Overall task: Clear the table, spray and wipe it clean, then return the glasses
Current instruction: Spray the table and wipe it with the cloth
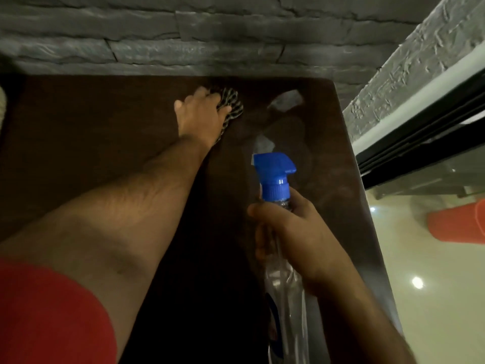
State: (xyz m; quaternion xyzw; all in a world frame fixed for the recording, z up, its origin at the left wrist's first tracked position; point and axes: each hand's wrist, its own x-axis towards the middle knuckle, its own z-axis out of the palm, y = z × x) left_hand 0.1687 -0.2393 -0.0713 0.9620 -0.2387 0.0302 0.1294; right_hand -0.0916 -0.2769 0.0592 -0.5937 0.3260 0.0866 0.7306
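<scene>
My left hand (200,115) reaches to the far edge of the dark brown table (105,143) and presses a checked cloth (232,106) onto it, fingers curled over the cloth. My right hand (287,235) grips the neck of a clear spray bottle (286,292) with a blue trigger head (275,174), held above the table's right side with the nozzle pointing away from me. A wet, shiny patch (286,119) lies on the table just right of the cloth. No glasses are in view.
A grey stone wall (183,38) runs along the table's far edge. To the right are a black-framed window or door (420,143), a glossy cream floor (433,298) and an orange object (456,224). A pale object (2,106) shows at the left edge.
</scene>
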